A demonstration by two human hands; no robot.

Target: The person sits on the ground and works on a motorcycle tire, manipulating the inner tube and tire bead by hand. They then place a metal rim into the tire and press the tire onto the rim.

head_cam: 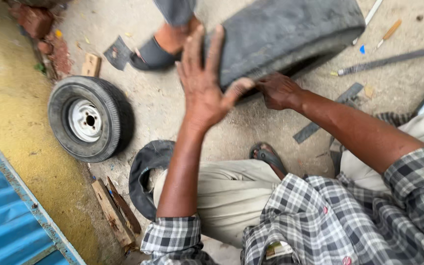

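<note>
Head view: left hand [203,81] spread flat on the dusty grey rubber tyre [285,32] lying on gritty concrete ground [172,113]; right hand [278,91] curls under its rounded edge. Small ribbed wheel [90,119] lies well apart.

Black-and-white checked shirt [339,216], rolled sleeves, beige trousers [231,196], dark sandal [269,156]

A small packet [277,249] poked out of the checked shirt's chest pocket [271,245], near the bottom edge of the view. It appeared flat and rectangular, pale cream with a green band and a dark patch, though it was too small and blurred to tell its kind. No labels, signs or screens showed anywhere else on the ground.
</note>
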